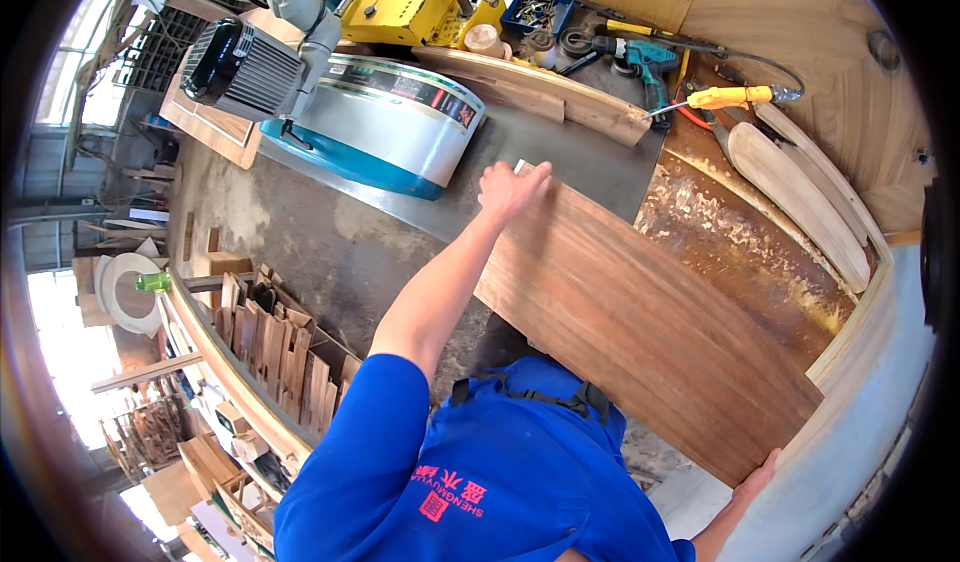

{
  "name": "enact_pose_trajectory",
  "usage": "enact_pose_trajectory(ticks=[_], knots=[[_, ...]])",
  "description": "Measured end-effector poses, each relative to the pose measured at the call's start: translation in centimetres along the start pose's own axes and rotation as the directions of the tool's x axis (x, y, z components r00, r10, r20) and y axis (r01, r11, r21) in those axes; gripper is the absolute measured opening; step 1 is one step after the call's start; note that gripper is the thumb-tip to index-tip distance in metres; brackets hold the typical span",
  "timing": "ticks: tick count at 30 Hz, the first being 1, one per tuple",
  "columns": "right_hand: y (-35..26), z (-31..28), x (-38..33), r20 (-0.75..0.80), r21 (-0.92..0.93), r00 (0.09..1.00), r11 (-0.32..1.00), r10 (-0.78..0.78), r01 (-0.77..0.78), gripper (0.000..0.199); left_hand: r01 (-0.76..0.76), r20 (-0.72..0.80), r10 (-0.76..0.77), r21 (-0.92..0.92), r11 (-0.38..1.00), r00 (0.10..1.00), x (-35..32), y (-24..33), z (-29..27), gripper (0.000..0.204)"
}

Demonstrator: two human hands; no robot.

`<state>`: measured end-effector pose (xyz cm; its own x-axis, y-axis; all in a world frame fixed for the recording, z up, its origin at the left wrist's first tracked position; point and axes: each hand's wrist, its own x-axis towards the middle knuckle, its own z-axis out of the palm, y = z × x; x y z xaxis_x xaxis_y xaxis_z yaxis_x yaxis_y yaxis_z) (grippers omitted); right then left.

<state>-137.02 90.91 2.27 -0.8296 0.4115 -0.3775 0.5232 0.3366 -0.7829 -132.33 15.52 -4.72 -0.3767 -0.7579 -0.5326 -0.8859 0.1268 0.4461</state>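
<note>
A wide brown wooden board [650, 322] lies slantwise in front of me, running from the machine's grey metal table [540, 147] toward the lower right. My left hand [512, 192] grips its far left end, the thumb and fingers closed around the edge. At the opposite end, my right hand [758, 472] holds the lower right corner, its fingers partly hidden by the wood. Beside my left hand stands a blue and silver machine [385, 127], with a black ribbed motor [240, 70] mounted at its upper left.
A brown work surface strewn with wood shavings [740, 232] adjoins the metal table. Curved wood pieces [800, 202], a yellow-handled screwdriver [735, 96] and a teal cordless drill [645, 62] lie beyond the board. Offcuts fill a bin [280, 347] on the left.
</note>
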Motion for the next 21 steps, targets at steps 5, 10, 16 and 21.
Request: enact_pose_trajectory(ticks=[5,10,16,21], knots=[[-1.4,0.0,-1.5,-0.088,0.022,0.995,0.999,-0.046,0.048,0.068,-0.227,0.009,0.227,0.084,0.970,0.974,9.4,-3.5,4.4,0.052],[-2.0,0.9,-0.3,-0.061,-0.012,0.997,0.999,-0.046,0.045,0.067,-0.256,-0.260,0.262,0.058,0.965,0.929,15.1,-8.7,6.5,0.025],[0.8,3.0,2.6,-0.033,-0.097,0.998,0.993,0.058,-0.061,0.069,-0.697,0.064,0.706,0.240,0.675,0.706,-3.1,-4.5,0.3,0.039],[1.1,9.2,6.7,0.094,-0.103,0.990,0.990,0.108,-0.098,0.070,-0.842,0.505,0.675,0.343,0.415,0.538,-14.5,-8.7,2.5,0.094]])
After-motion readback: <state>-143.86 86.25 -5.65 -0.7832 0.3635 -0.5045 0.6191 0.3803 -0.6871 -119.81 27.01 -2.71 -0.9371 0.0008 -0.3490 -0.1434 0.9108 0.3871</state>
